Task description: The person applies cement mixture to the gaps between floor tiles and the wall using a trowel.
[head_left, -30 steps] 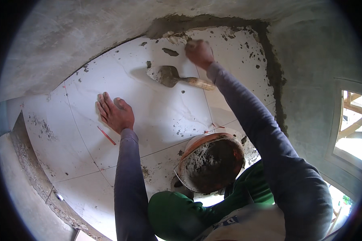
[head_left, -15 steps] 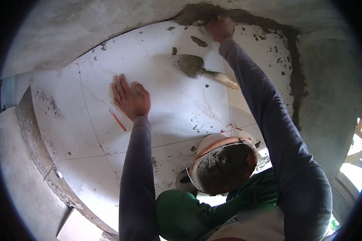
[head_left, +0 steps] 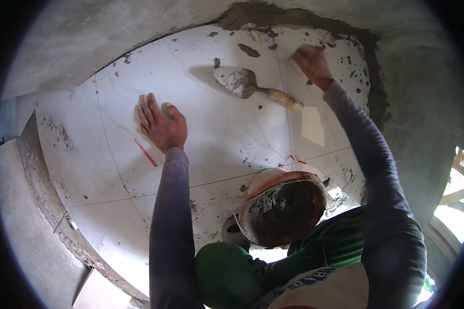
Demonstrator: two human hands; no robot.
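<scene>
My left hand (head_left: 161, 123) is pressed flat on the white tiled floor (head_left: 216, 134), fingers spread and holding nothing. A short red strip (head_left: 146, 152) lies just below it. Above the tiles near the far right, my right hand (head_left: 314, 64) is blurred, with its fingers curled together; whatever may be inside them is hidden. A pointed trowel (head_left: 242, 82) with a wooden handle rests on the tile between my hands, mortar smeared on its blade. Dark wet mortar (head_left: 273, 15) runs along the far edge and down the right side, where the tiles meet the wall.
Close to my body, a mortar-coated orange bucket (head_left: 283, 208) with a wire handle stands tilted on the tiles. Crumbs and lumps of mortar (head_left: 248, 50) dot the floor. Concrete walls (head_left: 417, 103) rise at the far side and right. A loose tile piece (head_left: 102, 291) lies at lower left.
My right hand has pulled back from the mortar at the far edge, moving right and nearer to me. The left hand stays planted. The whole view has shifted slightly.
</scene>
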